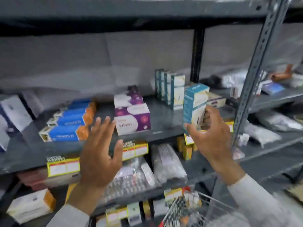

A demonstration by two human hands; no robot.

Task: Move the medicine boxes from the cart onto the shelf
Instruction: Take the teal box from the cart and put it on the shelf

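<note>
My right hand [211,136] grips a tall blue and cream medicine box [194,105], held upright just above the front edge of the grey metal shelf [164,112]. Behind it stand matching teal and cream boxes [170,87] in a row. My left hand [101,151] hovers open and holds nothing, its fingers spread in front of the shelf edge beside the purple and white boxes [132,118]. Flat blue and orange boxes [68,123] lie to the left. The wire cart [205,210] shows at the bottom right.
A perforated grey upright post [255,71] stands at the right of the shelf bay. The lower shelves hold bagged blister packs [167,163], yellow price labels [63,166] and a white and orange box [31,205]. White boxes [14,112] lean at the far left.
</note>
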